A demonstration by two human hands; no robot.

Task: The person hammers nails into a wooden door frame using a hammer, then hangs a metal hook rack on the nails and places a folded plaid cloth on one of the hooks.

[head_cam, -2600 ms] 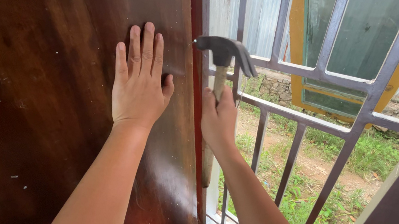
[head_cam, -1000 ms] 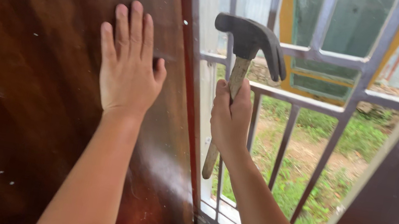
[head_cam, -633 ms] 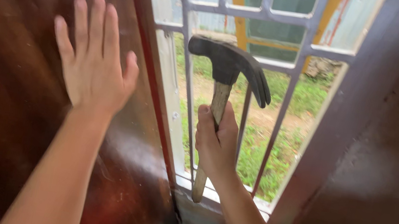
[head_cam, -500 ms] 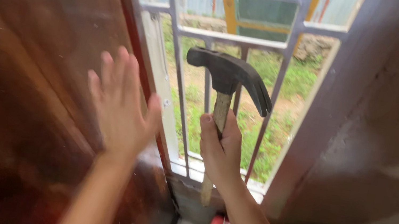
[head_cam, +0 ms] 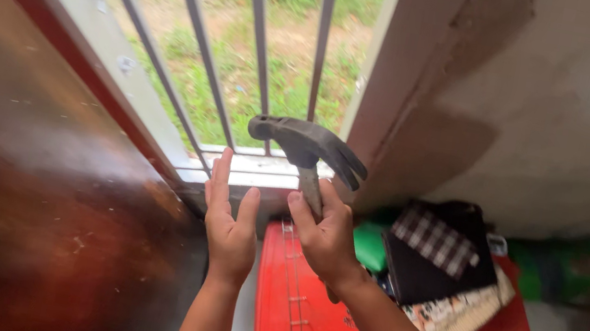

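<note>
At the left of the frame stood the dark wooden panel (head_cam: 24,208). The left hand (head_cam: 230,230) hung flat and empty at centre. The right hand (head_cam: 327,239) gripped the claw hammer (head_cam: 306,147), raised before the window bars (head_cam: 251,46); no strike was under way.

One hammer (head_cam: 308,146), two hands (head_cam: 231,228), four window bars (head_cam: 255,31), one red box (head_cam: 296,301)

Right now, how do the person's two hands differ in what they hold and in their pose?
The right hand is closed around the handle of a dark metal claw hammer, head up; the left hand holds nothing. The left hand is open and flat, fingers straight and pointing up, while the right hand's fingers are curled. Both are raised side by side before the barred window.
</note>
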